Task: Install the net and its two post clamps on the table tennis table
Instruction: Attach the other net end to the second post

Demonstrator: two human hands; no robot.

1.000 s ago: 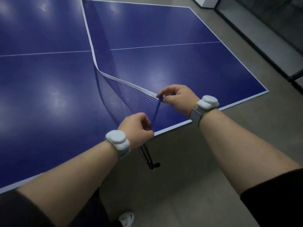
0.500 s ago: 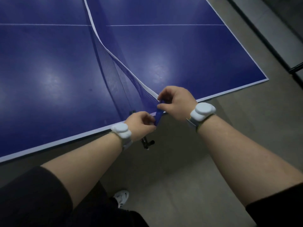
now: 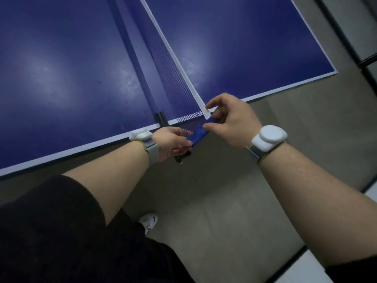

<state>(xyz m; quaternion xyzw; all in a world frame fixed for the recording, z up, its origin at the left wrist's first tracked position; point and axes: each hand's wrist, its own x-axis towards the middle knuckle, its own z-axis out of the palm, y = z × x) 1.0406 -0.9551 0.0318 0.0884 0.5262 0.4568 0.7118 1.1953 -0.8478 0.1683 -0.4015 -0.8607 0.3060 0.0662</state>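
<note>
- Nearest, at 7 o'clock, a dark sleeve [image 3: 40,221] is covering the person's left upper arm, and a white shoe [image 3: 150,221] is standing on the grey floor [image 3: 214,211] just past it.
- At 4 o'clock the right forearm is reaching in, wearing a white wrist device [image 3: 269,137] on a grey strap; a matching device [image 3: 140,134] is sitting on the left wrist.
- The left hand [image 3: 171,142] is gripping the near post clamp [image 3: 182,157] just off the table edge, its fingers curling round the part hidden under the palm; only the clamp's black lower end is showing below the hand.
- The right hand [image 3: 230,119], at about 1 o'clock from the left hand, is pinching the net's blue end sleeve [image 3: 199,135] between thumb and index finger, with the other fingers arching above the end of the white top tape [image 3: 177,58].
- The net [image 3: 171,78] is running away toward 11 o'clock across the blue table [image 3: 61,58], its near end lying between the two hands at the table's near side edge.
- A black bracket [image 3: 161,118] is sitting at the table edge where the two halves are meeting, just at 11 o'clock from the left hand.
- No containers are showing.
- Farthest, at 2 o'clock, a dark rail [image 3: 346,41] is crossing the floor beyond the table corner.
</note>
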